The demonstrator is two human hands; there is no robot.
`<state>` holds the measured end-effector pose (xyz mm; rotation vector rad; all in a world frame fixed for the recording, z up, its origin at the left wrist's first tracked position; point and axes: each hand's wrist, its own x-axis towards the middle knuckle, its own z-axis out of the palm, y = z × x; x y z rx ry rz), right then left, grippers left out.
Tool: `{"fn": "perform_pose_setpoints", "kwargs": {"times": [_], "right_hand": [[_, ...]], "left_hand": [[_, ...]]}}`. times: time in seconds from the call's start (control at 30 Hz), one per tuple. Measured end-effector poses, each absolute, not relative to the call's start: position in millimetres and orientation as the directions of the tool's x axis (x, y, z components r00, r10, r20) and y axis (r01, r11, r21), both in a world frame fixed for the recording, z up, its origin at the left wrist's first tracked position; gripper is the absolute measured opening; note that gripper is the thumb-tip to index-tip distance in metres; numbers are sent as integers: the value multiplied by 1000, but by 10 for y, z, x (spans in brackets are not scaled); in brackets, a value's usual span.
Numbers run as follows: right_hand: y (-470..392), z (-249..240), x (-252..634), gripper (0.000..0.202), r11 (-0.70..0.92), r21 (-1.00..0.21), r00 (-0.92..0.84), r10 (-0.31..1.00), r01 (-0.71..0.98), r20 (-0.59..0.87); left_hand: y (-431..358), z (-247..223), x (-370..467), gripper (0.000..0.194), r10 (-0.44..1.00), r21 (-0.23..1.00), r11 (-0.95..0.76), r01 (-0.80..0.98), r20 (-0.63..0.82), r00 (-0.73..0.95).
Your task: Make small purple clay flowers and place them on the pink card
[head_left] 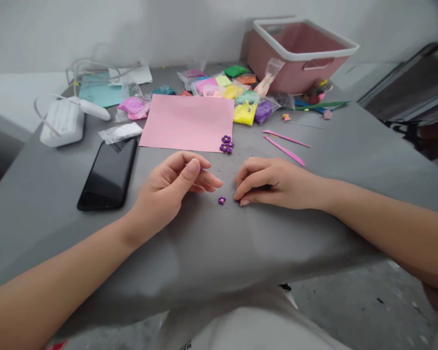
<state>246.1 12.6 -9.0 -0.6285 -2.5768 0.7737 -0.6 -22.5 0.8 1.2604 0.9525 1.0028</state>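
Between thumb and forefinger, my left hand pinches a tiny purple piece, mostly covered by the fingertips. My right hand rests on the grey table with thumb and fingertips together; whatever they hold, if anything, is too small to make out. A small purple flower with a pale centre lies on the table between the hands, nearer the right fingertips. Several purple flowers with yellow centres sit clustered on the lower right corner of a pink sheet.
A black phone lies left of my left hand. Pink tools lie beyond my right hand. Bags of coloured clay, a pink basket and a white power strip stand farther back on the table.
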Motion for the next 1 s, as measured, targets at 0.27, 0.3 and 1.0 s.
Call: {"fn": "perform_pose_setpoints", "kwargs": {"times": [0.27, 0.3, 1.0], "right_hand": [[108, -107, 2441, 11, 765, -579, -808, 515, 284, 285], [98, -112, 2430, 10, 768, -579, -802, 514, 272, 305], [24, -175, 2275, 10, 859, -463, -764, 445, 217, 467]], "left_hand": [[-230, 17, 3, 27, 959, 997, 39, -64, -20, 282], [-230, 17, 3, 27, 959, 997, 41, -66, -21, 284], [-222, 20, 15, 28, 949, 996, 38, -83, -10, 316]]}}
